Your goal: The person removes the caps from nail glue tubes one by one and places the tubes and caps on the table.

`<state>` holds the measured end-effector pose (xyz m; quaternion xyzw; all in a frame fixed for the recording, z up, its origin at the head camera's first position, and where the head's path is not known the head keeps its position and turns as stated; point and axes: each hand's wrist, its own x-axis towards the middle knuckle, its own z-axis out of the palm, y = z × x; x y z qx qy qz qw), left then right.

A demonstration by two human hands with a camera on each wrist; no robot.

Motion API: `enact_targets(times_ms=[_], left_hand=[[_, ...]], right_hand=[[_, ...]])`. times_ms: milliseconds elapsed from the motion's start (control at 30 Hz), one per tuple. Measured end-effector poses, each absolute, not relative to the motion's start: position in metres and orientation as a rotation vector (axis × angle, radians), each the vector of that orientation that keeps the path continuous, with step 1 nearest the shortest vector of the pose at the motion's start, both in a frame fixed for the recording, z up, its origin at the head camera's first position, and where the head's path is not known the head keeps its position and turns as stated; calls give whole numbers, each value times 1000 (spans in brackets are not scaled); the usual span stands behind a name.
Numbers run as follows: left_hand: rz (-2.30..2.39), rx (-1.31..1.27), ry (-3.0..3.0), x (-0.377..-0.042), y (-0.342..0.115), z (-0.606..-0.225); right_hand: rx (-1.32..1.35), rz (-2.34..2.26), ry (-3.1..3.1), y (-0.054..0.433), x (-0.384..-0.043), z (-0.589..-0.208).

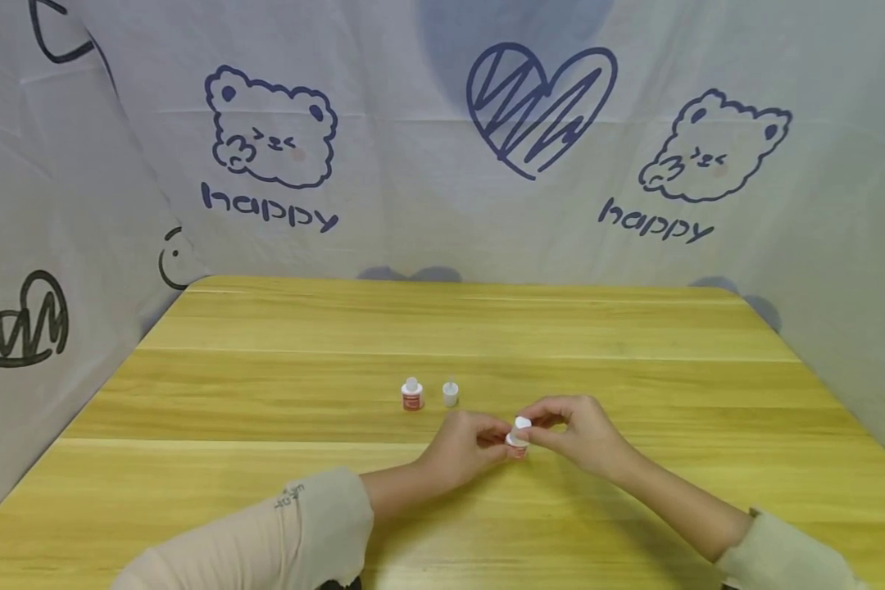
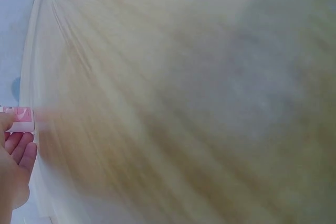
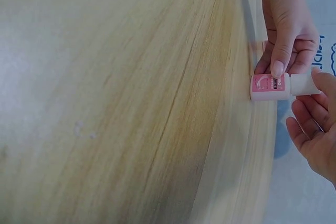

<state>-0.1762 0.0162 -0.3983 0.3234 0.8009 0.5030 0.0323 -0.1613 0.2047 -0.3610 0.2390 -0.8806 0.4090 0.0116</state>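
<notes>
The left hand pinches the pink-labelled bottle by its body while the right hand, just above that grip along the bottle's near-upright long axis, holds the white cap, although whether it is fully seated is hard to judge.

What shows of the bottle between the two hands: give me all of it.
The bottle is small, whitish and plastic-looking, with a pink label whose print is too small to read. It is upright; whether its base touches the table cannot be told. The left hand pinches its body, partly covering the label. The right hand pinches the pale cap at its top; how tightly that sits is unclear.
</notes>
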Motion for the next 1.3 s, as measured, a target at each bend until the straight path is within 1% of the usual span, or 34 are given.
enact_targets(times_ms=[433,667,1067,1300], left_hand=[[1503,1033,2489,-179,16,-396],[1475,999,2504,-179,16,-395],[1458,984,2504,-180,16,-394],[1449,1008,2508,-180,16,-394]], right_hand=[[726,1262,-2763,204,-162,-361],[737,1249,-2761,205,-162,-361],[795,1212,-2755,205,-161,-359],[879,1087,-2662,203,-161,-363]])
